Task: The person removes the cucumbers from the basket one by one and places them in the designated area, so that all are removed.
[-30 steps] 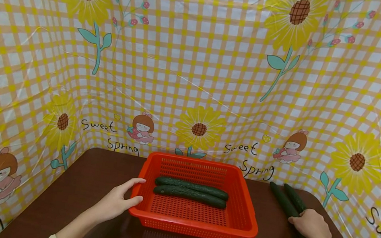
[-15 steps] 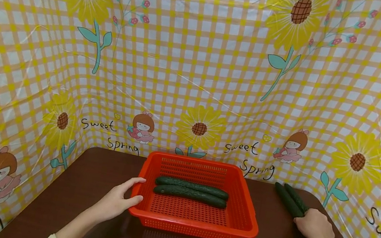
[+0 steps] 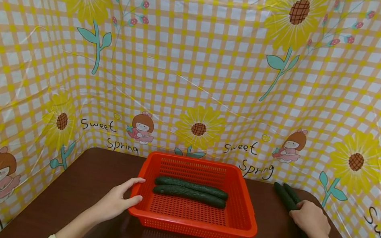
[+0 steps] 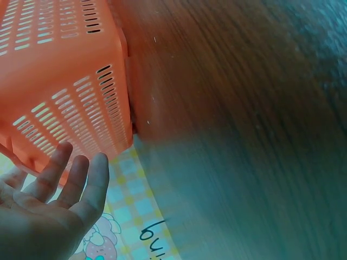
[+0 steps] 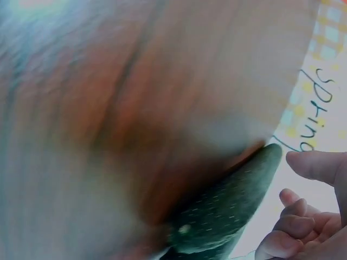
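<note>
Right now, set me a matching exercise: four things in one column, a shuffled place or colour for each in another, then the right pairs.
1. left hand
2. table
3. right hand
4. basket

A. red
B. by the cucumbers on the right
C. at the basket's left side
D. dark brown

Pairs: 1-C, 2-D, 3-B, 4-A.

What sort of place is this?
Probably an improvised indoor tabletop workspace: a dark table enclosed at the back and both sides by a checked, sunflower-printed sheet, with a red basket holding two cucumbers.
</note>
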A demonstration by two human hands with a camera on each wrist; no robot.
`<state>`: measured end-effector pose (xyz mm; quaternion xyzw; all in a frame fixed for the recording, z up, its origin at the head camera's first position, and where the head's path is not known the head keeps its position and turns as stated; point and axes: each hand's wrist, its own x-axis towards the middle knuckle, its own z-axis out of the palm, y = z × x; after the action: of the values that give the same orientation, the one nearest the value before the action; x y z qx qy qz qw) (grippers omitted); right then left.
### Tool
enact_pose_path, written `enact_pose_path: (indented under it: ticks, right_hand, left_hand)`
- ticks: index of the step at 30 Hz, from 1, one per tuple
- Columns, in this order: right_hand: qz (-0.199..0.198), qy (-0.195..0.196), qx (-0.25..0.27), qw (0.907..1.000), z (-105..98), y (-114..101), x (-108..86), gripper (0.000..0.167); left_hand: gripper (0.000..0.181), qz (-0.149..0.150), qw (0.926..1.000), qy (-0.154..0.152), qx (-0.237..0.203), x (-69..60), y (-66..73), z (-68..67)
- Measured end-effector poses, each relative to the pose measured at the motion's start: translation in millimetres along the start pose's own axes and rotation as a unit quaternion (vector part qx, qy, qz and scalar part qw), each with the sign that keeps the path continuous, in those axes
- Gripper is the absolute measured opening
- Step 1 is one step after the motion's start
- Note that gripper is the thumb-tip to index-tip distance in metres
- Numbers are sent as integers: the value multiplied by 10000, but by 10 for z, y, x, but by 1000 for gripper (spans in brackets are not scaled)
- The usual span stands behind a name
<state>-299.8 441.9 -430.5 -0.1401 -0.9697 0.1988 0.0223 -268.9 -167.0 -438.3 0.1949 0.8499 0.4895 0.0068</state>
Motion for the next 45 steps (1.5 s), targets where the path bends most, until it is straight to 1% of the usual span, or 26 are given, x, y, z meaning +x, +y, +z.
enact_pose_path:
  ticks: [4, 7, 12, 16, 21, 25, 32, 36, 39, 45]
  right_hand:
    - [-271, 88, 9, 9996, -61, -159, -32, 55]
    - [-427, 82, 51, 9990, -113, -305, -45, 53]
    - [-645, -58, 107, 9978, -196, -549, -41, 53]
    - [-996, -123, 153, 9948, -240, -724, -19, 50]
    - [-1423, -335, 298, 9888, -274, -956, 16, 40]
    - [-1620, -538, 439, 9843, -289, -1154, 28, 34]
    - [-1699, -857, 633, 9797, -347, -1515, 17, 38]
    - [-1863, -1045, 668, 9746, -342, -1705, 17, 36]
    - [-1923, -1227, 709, 9710, -333, -1830, 34, 38]
    - [-1827, -1641, 1078, 9634, -298, -2024, 105, 44]
  left_hand:
    - [50, -5, 10000, 20, -30, -2, 8, 0]
    - [49, 7, 10000, 48, -51, -3, 15, 1]
    - [50, 13, 10000, 25, -62, -1, 10, 5]
    - [50, 26, 10000, 34, 20, 8, -20, 14]
    - [51, -66, 9999, 86, 53, -2, -54, 27]
    - [51, -104, 9999, 72, 35, -13, -44, 21]
    - [51, -16, 10000, -21, 70, 3, -1, 1]
    - [52, -105, 9999, -18, 62, 8, -11, -3]
    - [52, -132, 9999, 23, 44, 14, -24, -4]
    - [52, -135, 9999, 42, 67, 28, -26, 11]
